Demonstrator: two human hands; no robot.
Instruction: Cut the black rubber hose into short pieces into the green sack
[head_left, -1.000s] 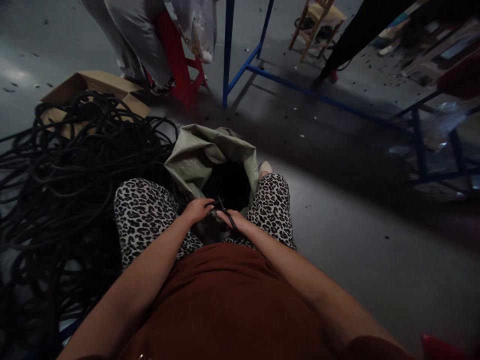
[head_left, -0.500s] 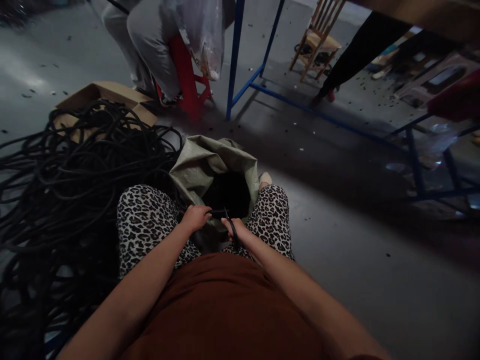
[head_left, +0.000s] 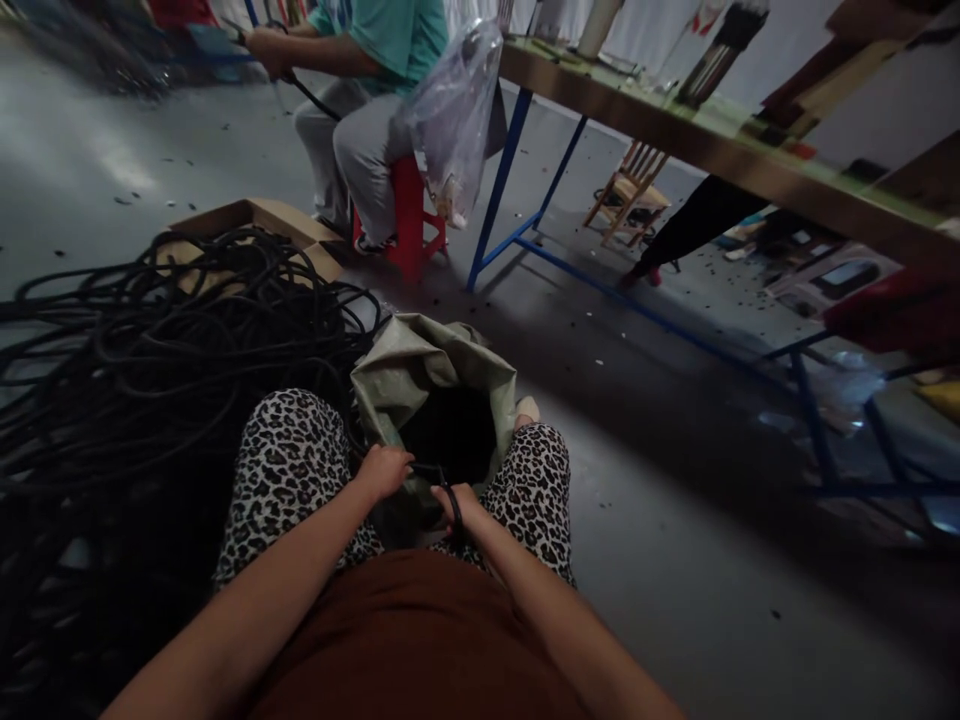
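Grey floor [head_left: 675,560], scattered with small dark bits, extends beneath a bench [head_left: 637,115] on blue legs. Compared with the earlier frames, your view is raised: the bench top with its assorted items comes into sight, as do the teal shirt and the hands of a seated person [head_left: 397,40], who holds a dark strand. The red stool [head_left: 409,215] and the clear plastic bag [head_left: 457,120] beside that person now sit lower in your view.

Your left hand [head_left: 386,470] is closed on a thin black cord [head_left: 427,468], whose short free length points toward your right hand [head_left: 465,503]. Your right hand grips black-handled scissors [head_left: 454,510]; their blades, standing out pale and parted a second earlier, now lie dark at the cord's far end, and whether they are closed you cannot tell. Both hands remain at the near rim of the open green-grey sack [head_left: 390,390], which stands between your knees in leopard-print trousers [head_left: 292,450]; its interior is too dark to read. At your left, the heap of black tubing [head_left: 195,340] keeps its place, lying partly over the open cardboard box [head_left: 281,218].
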